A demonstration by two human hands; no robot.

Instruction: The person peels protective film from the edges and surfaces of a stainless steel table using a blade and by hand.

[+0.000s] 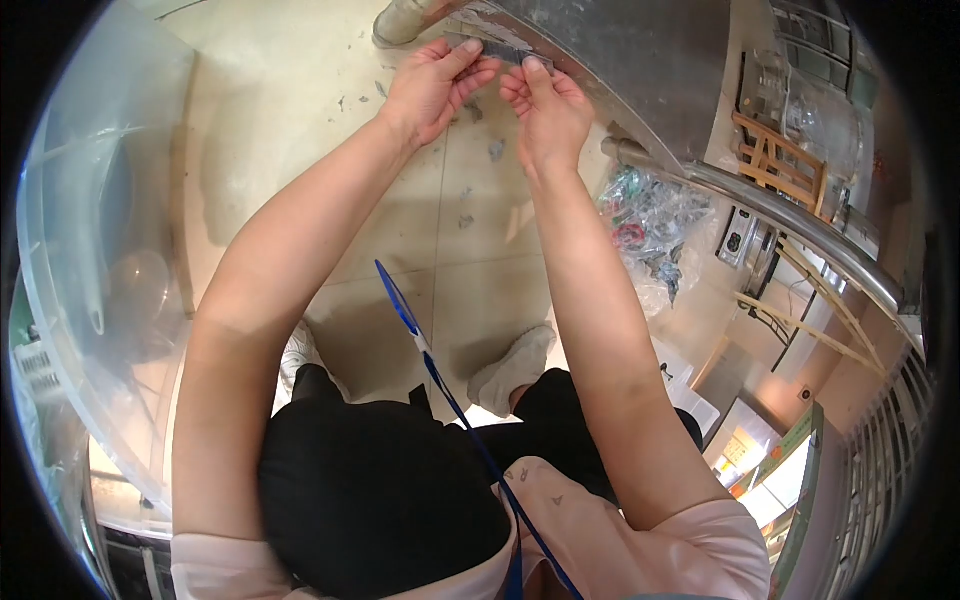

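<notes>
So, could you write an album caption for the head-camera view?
Left hand and right hand pinch a dark grey strip beside a metal panel, above pale floor tiles.

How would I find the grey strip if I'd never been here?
Find the big metal panel at the top. By its edge, the left hand and right hand are close together. The strip is the dark, narrow band spanning the gap between them; the other grey bits are loose scraps on the floor.

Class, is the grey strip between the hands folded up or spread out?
Spread out: the grey strip reaches from the left hand to the right hand. Whether its covered ends are folded, I cannot tell.
</notes>
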